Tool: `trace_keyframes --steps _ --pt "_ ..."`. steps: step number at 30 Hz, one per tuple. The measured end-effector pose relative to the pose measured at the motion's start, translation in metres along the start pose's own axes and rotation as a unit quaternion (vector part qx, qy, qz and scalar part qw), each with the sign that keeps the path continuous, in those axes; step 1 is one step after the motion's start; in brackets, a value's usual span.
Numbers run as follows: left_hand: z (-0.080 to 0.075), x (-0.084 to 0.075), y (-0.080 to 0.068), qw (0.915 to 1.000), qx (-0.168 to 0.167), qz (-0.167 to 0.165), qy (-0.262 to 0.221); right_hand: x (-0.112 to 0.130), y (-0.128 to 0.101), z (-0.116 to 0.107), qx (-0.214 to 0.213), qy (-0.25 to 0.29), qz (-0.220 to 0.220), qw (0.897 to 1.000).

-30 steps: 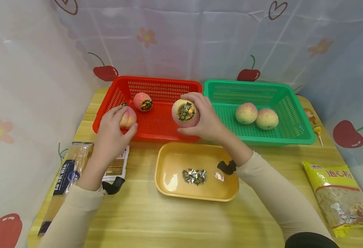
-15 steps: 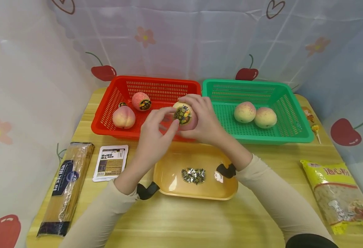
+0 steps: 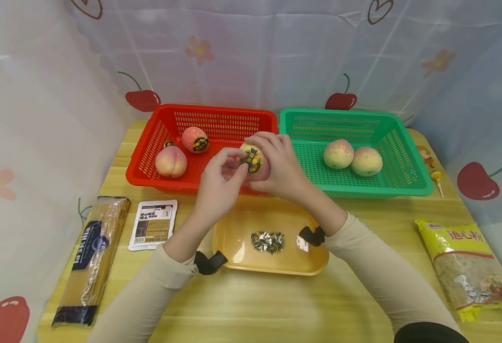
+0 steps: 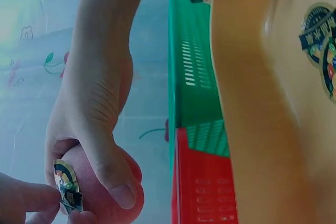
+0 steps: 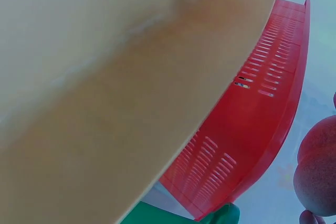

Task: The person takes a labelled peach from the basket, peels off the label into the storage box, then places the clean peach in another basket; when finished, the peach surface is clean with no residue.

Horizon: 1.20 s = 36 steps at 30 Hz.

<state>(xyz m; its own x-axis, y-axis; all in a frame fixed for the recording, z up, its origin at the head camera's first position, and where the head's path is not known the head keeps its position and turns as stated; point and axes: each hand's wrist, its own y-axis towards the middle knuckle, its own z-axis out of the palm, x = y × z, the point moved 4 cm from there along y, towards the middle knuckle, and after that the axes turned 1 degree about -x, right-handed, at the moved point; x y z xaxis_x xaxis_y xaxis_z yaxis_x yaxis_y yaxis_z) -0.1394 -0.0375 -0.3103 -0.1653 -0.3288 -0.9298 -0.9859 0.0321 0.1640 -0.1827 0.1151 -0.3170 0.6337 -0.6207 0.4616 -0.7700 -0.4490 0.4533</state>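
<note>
Above the red basket's front edge, my right hand (image 3: 278, 164) grips a peach (image 3: 262, 172) that bears a round black-and-gold sticker (image 3: 252, 161). My left hand (image 3: 218, 186) meets it from the left, thumb and index finger pinching the sticker's edge. Seen from the left wrist, the sticker (image 4: 67, 182) stands partly lifted off the peach (image 4: 97, 192). The red basket (image 3: 220, 112) also holds a pale peach (image 3: 171, 162), a redder stickered fruit (image 3: 194, 139) and another small sticker (image 3: 169, 144). Two peaches (image 3: 338, 154) without visible stickers lie in the green basket (image 3: 405, 190).
A yellow tray (image 3: 272, 270) with several overlapping stickers (image 3: 268, 242) stands in front of the baskets. On the left lie a noodle pack (image 3: 89, 262) and a white pouch (image 3: 153, 225). To the right are a pasta bag (image 3: 469, 271) and a lollipop (image 3: 437, 180).
My left hand has let go of the pale peach in the red basket and moved right to the sticker on the held peach. My right hand has stayed nearly in place.
</note>
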Motion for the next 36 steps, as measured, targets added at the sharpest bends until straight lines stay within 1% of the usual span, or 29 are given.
trace_keyframes --steps 6,9,12,18,22,26,32,36 --pt "0.0 0.005 0.005 0.9983 0.002 -0.023 -0.053 -0.001 0.0 0.001 0.009 -0.017 0.003 1.0" --pt "0.0 0.009 0.006 0.995 0.009 -0.041 -0.091 -0.001 0.0 0.002 0.014 -0.017 0.007 1.0" --pt "0.001 0.012 0.007 0.9912 0.014 -0.062 -0.116 -0.002 0.0 0.002 0.015 -0.016 0.009 1.0" --pt "0.001 0.014 0.008 0.988 0.017 -0.08 -0.131 -0.003 0.001 0.003 0.017 -0.023 0.01 1.0" --pt "0.001 0.014 0.008 0.9857 0.015 -0.089 -0.143 -0.002 0.001 0.004 0.016 -0.032 0.001 0.999" --pt "0.001 0.012 0.007 0.9878 0.015 -0.079 -0.133 -0.002 0.001 0.005 0.014 -0.045 -0.007 0.999" --pt "0.003 0.01 0.005 0.9956 0.006 -0.043 -0.083 -0.001 0.0 0.004 0.012 -0.052 -0.012 0.998" --pt "0.001 0.008 0.005 0.9968 0.005 -0.026 -0.076 -0.001 -0.001 0.005 0.014 -0.06 -0.017 0.998"
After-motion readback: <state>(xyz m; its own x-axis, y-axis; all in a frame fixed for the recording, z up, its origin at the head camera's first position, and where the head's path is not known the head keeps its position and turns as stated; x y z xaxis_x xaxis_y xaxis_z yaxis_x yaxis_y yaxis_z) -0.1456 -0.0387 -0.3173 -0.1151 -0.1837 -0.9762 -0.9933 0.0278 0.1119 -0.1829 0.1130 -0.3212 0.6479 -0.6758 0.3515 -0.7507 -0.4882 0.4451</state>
